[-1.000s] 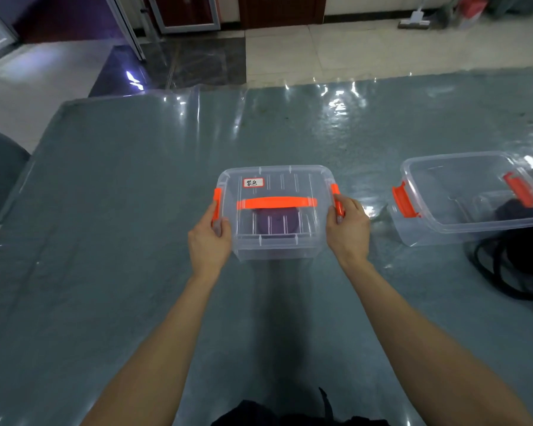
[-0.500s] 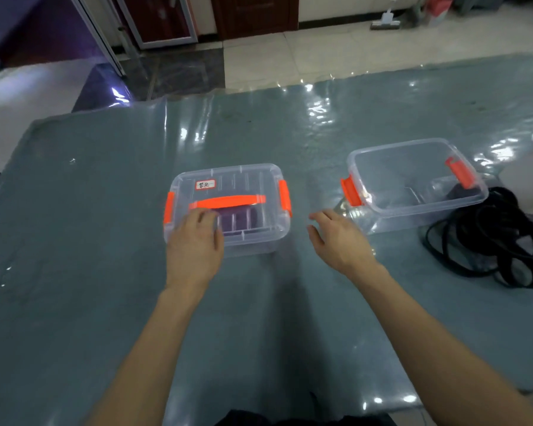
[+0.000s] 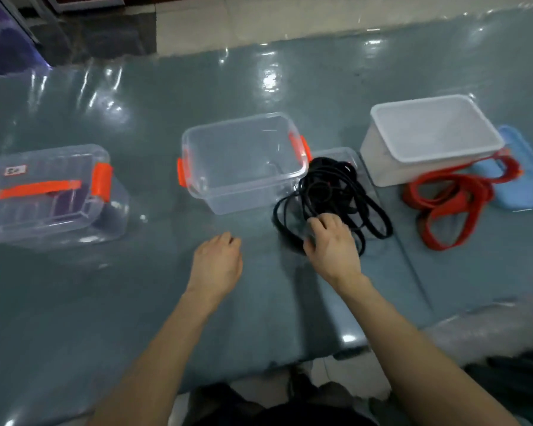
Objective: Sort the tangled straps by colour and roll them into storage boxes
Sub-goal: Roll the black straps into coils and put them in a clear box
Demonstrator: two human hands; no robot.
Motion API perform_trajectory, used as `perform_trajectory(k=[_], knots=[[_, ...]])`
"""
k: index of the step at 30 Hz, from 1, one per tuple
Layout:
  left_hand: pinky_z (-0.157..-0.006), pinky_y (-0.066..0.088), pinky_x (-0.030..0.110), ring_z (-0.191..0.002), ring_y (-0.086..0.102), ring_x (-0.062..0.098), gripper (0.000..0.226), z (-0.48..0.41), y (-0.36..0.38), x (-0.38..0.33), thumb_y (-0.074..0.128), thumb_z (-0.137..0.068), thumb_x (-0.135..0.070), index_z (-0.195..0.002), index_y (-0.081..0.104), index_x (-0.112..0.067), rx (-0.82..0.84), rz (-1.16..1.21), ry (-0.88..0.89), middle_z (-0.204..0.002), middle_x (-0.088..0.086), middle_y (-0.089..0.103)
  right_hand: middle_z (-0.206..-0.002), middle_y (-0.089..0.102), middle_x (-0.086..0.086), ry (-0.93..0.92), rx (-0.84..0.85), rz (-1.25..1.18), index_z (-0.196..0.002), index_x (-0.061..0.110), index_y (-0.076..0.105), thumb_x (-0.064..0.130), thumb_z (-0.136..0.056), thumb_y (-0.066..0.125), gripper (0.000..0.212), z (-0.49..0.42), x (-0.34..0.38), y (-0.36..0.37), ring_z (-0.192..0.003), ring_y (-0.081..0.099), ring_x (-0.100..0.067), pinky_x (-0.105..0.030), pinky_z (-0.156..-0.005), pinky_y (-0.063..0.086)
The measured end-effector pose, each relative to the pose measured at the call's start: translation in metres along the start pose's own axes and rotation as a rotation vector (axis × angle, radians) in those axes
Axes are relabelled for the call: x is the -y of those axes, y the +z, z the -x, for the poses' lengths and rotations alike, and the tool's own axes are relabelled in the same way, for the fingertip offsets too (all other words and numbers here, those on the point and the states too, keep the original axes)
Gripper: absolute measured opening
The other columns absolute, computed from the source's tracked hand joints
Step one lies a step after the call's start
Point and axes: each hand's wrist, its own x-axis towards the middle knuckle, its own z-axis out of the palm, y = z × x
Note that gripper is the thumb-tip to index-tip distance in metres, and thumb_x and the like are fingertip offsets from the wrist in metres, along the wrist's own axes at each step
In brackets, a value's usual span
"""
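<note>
You are looking down at a glossy grey-green surface (image 3: 105,302) with both bare forearms reaching forward. Your right hand (image 3: 331,244) sits on the near edge of the black straps (image 3: 330,192), fingers curled over a loop and the thumb tucked against it, so it seems to have taken hold. Your left hand (image 3: 217,261) is just beside it, apart from the straps, loosely curled and holding nothing. The black straps lie in a loose tangle touching the right side of the open clear box (image 3: 237,198), which is empty. At far left stands the closed box (image 3: 43,167) with something dark purple inside. To the right, the red straps (image 3: 456,201) sprawl in front of the white box (image 3: 382,161), one end trailing onto a blue lid (image 3: 523,173). The main risk is lifting the black tangle by a single loop: the rest would likely tighten into knots instead of falling free, and trailing loops could catch the open box's orange clip and drag or tip that light box. What looks like a clear lid (image 3: 348,155) lies under the far side of the tangle (the blur makes this hard to confirm) and could be pulled along. The outermost black loops lie near the red straps, though not touching, so a wide sweep to the right might mix the two colours again.
</note>
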Motion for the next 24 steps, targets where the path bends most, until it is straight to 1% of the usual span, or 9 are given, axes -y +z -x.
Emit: perform_trajectory(k=[2, 5, 8, 12, 16, 18, 20, 22, 24], knots=[[-0.081, 0.055, 0.045, -0.1, 0.069, 0.035, 0.017, -0.001, 0.002, -0.02, 0.059, -0.103, -0.024, -0.107, 0.071, -0.012, 0.007, -0.017, -0.021, -0.106, 0.009, 0.068, -0.134, 0.06, -0.018, 0.079, -0.033, 0.031, -0.137, 0.004, 0.06, 0.029, -0.09, 0.078, 0.056, -0.008, -0.031, -0.006, -0.134, 0.054, -0.04, -0.054, -0.108, 0.047], [-0.082, 0.054, 0.043, -0.101, 0.068, 0.033, 0.018, -0.001, 0.001, -0.036, 0.055, -0.105, -0.025, -0.107, 0.068, -0.014, 0.037, -0.045, -0.035, -0.107, 0.008, 0.066, -0.151, 0.053, -0.017, 0.159, 0.138, 0.075, -0.156, 0.006, 0.043, 0.049, -0.093, 0.077, 0.083, -0.019, -0.064, -0.001, -0.151, 0.04, -0.037, -0.052, -0.126, 0.03], [-0.082, 0.053, 0.043, -0.102, 0.067, 0.034, 0.018, -0.001, -0.001, -0.044, 0.054, -0.106, -0.025, -0.108, 0.067, -0.013, 0.065, -0.061, -0.046, -0.108, 0.009, 0.065, -0.136, 0.064, -0.012, 0.096, 0.193, 0.118, -0.148, 0.01, 0.053, 0.046, -0.101, 0.068, 0.061, -0.022, -0.082, 0.009, -0.134, 0.055, -0.034, -0.05, -0.126, 0.028], [-0.083, 0.051, 0.043, -0.105, 0.066, 0.035, 0.017, -0.009, 0.0, -0.055, 0.053, -0.105, -0.024, -0.109, 0.066, -0.013, 0.092, -0.096, -0.021, -0.11, 0.009, 0.065, -0.113, 0.073, -0.011, -0.005, 0.129, 0.078, -0.12, 0.01, 0.07, 0.02, -0.104, 0.057, 0.022, -0.011, -0.09, 0.012, -0.113, 0.068, -0.032, -0.045, -0.119, 0.035], [-0.086, 0.052, 0.043, -0.111, 0.065, 0.032, 0.021, -0.021, -0.007, -0.078, 0.053, -0.104, -0.026, -0.118, 0.065, -0.015, 0.054, -0.066, 0.027, -0.115, 0.006, 0.064, -0.102, 0.071, -0.007, -0.154, 0.107, -0.06, -0.12, 0.013, 0.074, 0.018, -0.1, 0.059, 0.025, 0.016, -0.093, -0.009, -0.1, 0.069, -0.033, -0.044, -0.111, 0.043], [-0.093, 0.055, 0.045, -0.12, 0.062, 0.031, 0.038, -0.029, -0.011, -0.088, 0.059, -0.102, -0.027, -0.138, 0.06, -0.017, -0.004, 0.023, 0.067, -0.127, 0.005, 0.064, -0.099, 0.067, -0.006, -0.21, 0.015, -0.144, -0.122, 0.014, 0.074, 0.021, -0.097, 0.063, 0.029, 0.028, -0.089, -0.031, -0.091, 0.066, -0.032, -0.042, -0.098, 0.051], [-0.107, 0.052, 0.047, -0.136, 0.055, 0.03, 0.072, -0.039, -0.015, -0.098, 0.073, -0.093, -0.028, -0.159, 0.045, -0.02, -0.062, 0.164, 0.163, -0.148, 0.005, 0.056, -0.098, 0.064, -0.005, -0.249, -0.095, -0.211, -0.121, 0.014, 0.074, 0.022, -0.095, 0.063, 0.03, 0.037, -0.084, -0.055, -0.086, 0.061, -0.028, -0.036, -0.083, 0.053], [-0.126, 0.037, 0.045, -0.156, 0.038, 0.029, 0.106, -0.055, -0.018, -0.112, 0.086, -0.081, -0.031, -0.17, 0.029, -0.022, -0.059, 0.334, 0.291, -0.169, 0.006, 0.039, -0.098, 0.061, -0.004, -0.293, -0.176, -0.211, -0.117, 0.013, 0.074, 0.022, -0.093, 0.065, 0.027, 0.044, -0.085, -0.076, -0.087, 0.057, -0.025, -0.028, -0.078, 0.047], [-0.134, 0.022, 0.045, -0.166, 0.02, 0.025, 0.121, -0.073, -0.017, -0.13, 0.091, -0.074, -0.039, -0.172, 0.021, -0.029, -0.026, 0.415, 0.412, -0.178, 0.003, 0.024, -0.099, 0.06, -0.004, -0.304, -0.184, -0.186, -0.116, 0.013, 0.074, 0.02, -0.091, 0.067, 0.027, 0.053, -0.089, -0.093, -0.089, 0.056, -0.022, -0.022, -0.078, 0.041]])
